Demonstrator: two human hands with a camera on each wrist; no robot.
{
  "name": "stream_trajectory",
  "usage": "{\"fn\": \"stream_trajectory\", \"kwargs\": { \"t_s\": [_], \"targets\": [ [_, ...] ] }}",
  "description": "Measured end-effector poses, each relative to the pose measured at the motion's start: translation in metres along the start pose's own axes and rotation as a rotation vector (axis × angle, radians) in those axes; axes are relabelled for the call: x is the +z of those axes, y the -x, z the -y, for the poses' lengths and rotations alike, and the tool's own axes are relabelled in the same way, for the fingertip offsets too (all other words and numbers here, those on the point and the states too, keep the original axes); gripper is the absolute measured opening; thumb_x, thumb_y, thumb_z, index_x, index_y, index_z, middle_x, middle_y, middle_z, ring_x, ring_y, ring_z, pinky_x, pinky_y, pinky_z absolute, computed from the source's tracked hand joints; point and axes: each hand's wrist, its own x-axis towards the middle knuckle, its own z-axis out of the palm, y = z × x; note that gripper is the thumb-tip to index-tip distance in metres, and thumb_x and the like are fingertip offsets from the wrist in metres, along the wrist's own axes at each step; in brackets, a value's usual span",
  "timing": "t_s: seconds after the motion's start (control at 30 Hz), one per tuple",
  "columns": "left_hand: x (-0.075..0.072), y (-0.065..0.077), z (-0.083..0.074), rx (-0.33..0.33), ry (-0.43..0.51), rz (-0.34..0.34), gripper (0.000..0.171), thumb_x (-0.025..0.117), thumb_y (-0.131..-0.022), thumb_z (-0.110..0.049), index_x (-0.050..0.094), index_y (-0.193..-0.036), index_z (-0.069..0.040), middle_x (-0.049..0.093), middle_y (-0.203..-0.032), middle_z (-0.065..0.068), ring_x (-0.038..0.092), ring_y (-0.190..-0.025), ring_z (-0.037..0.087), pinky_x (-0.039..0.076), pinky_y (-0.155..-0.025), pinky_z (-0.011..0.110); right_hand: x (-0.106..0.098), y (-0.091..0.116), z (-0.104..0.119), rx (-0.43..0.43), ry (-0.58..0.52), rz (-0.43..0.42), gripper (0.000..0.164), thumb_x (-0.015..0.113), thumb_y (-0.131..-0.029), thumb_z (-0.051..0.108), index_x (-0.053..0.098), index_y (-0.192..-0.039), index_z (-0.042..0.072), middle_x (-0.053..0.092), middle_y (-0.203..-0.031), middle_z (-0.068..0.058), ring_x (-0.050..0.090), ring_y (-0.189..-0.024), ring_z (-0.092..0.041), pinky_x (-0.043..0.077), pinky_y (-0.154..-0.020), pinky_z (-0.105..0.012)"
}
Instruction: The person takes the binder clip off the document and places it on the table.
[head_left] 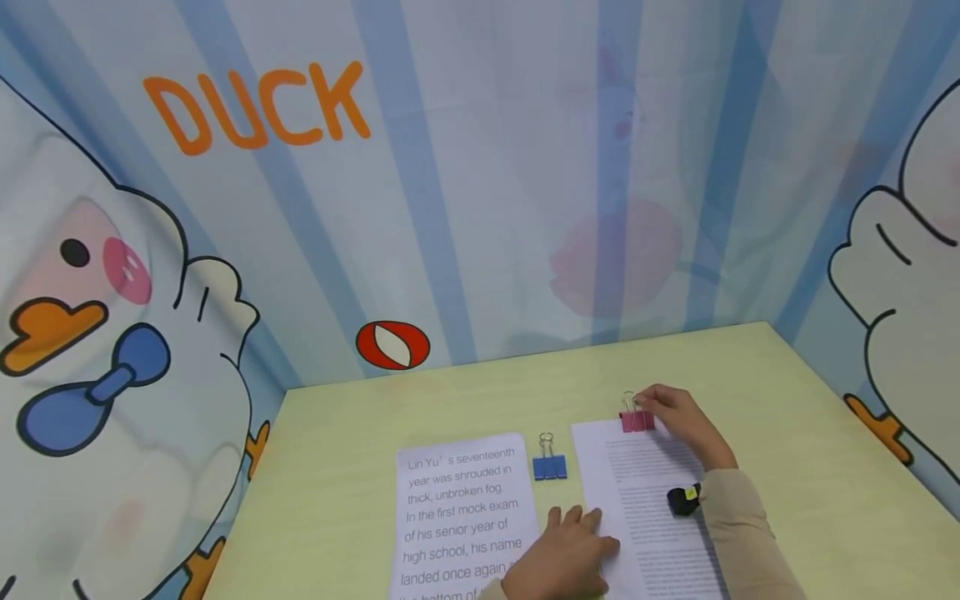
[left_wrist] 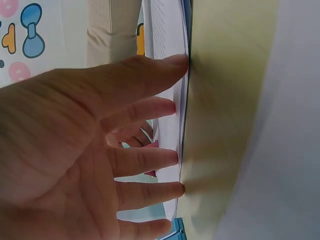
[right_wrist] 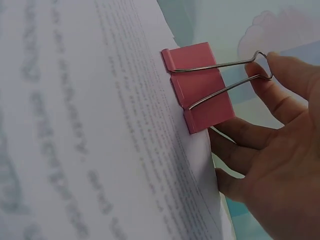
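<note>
A stack of printed sheets (head_left: pixel 630 483) lies on the table, with a pink binder clip (head_left: pixel 637 420) on its far edge. My right hand (head_left: pixel 686 421) pinches the clip's wire handle (right_wrist: pixel 235 64) between thumb and index finger; the other fingers extend behind the clip at the paper's edge in the right wrist view. My left hand (head_left: pixel 566 554) rests at the near left side of the stack, fingers spread. Seen from the left wrist, its straight fingertips (left_wrist: pixel 172 157) touch the sheets (left_wrist: pixel 172 120). Between the two paper piles lies a blue binder clip (head_left: pixel 550 467), wire handles pointing away.
Left of the stack lies another sheet (head_left: pixel 457 508) in larger print, partly covered by my left hand. A small black object with a yellow patch (head_left: pixel 683 501) is at my right sleeve, over the sheets. A printed duck curtain (head_left: pixel 487 183) stands behind the pale yellow table (head_left: pixel 322 483).
</note>
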Motion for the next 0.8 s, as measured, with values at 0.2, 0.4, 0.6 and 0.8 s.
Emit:
{"fn": "stream_trajectory", "kwargs": {
  "t_s": [0.2, 0.4, 0.6, 0.8],
  "targets": [
    [-0.002, -0.001, -0.001, 0.006, -0.045, -0.001, 0.04, 0.084, -0.077, -0.042, 0.074, -0.116, -0.035, 0.06, -0.113, -0.006, 0.052, -0.098, 0.012, 0.042, -0.086, 0.037, -0.003, -0.002, -0.001, -0.008, -0.055, 0.031, 0.025, 0.059, -0.103, 0.017, 0.064, -0.093, -0.005, 0.067, -0.114, -0.021, 0.059, -0.114, -0.033, 0.043, -0.09, -0.035],
    [-0.003, -0.001, -0.001, 0.0, -0.031, 0.023, 0.041, 0.084, -0.078, -0.042, 0.074, -0.117, -0.035, 0.06, -0.118, -0.006, 0.053, -0.103, 0.013, 0.043, -0.09, 0.04, -0.007, -0.002, 0.0, -0.029, -0.089, 0.031, 0.021, 0.059, -0.102, 0.012, 0.064, -0.099, -0.009, 0.064, -0.125, -0.028, 0.057, -0.123, -0.037, 0.042, -0.1, -0.034],
    [-0.003, -0.001, -0.002, -0.005, -0.004, 0.041, 0.039, 0.084, -0.078, -0.04, 0.074, -0.116, -0.035, 0.06, -0.117, -0.006, 0.052, -0.103, 0.013, 0.043, -0.091, 0.041, -0.01, 0.001, 0.0, -0.078, -0.118, 0.068, 0.044, 0.06, -0.101, 0.007, 0.048, -0.138, -0.014, 0.06, -0.127, -0.032, 0.061, -0.113, -0.021, 0.043, -0.088, -0.013],
    [0.0, -0.001, -0.002, -0.004, 0.011, 0.041, 0.04, 0.083, -0.079, -0.041, 0.073, -0.118, -0.035, 0.06, -0.12, -0.005, 0.053, -0.105, 0.014, 0.043, -0.091, 0.041, -0.012, 0.001, -0.001, -0.094, -0.03, 0.139, 0.047, 0.058, -0.102, 0.008, 0.046, -0.142, -0.013, 0.06, -0.127, -0.028, 0.057, -0.116, -0.036, 0.043, -0.089, -0.017]
  ]
}}
